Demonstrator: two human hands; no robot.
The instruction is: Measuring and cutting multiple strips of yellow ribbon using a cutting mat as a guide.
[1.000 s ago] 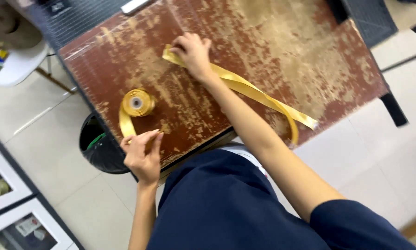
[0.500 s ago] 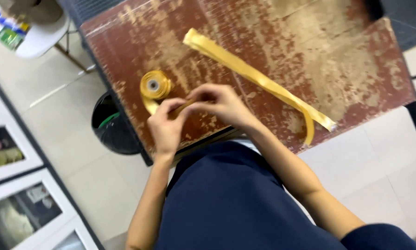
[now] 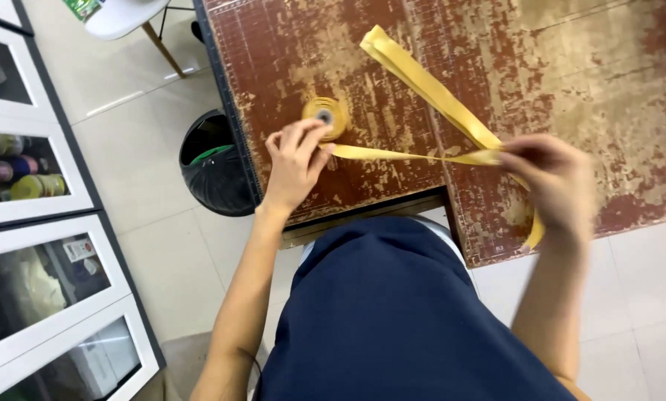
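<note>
Head view: left hand (image 3: 294, 165) is pinching the yellow ribbon (image 3: 422, 82) w/ fingertips, just beside the ribbon roll (image 3: 324, 116) near the table's edge. Right hand (image 3: 559, 187), blurred, is closing on the same ribbon further along; strip is stretching taut btwn both. Ribbon's folded lengths are lying diagonally across the worn brown table (image 3: 607, 89). Black bin (image 3: 212, 165) is standing on the floor left of the table. Both forearms are reaching fwd, wrists bent down.

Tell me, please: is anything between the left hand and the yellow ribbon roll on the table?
Nothing visible stands between them. The left hand lies just below the ribbon roll, its fingers close to the roll's edge and pinching the yellow ribbon. The right hand holds the same strip farther along.
</note>
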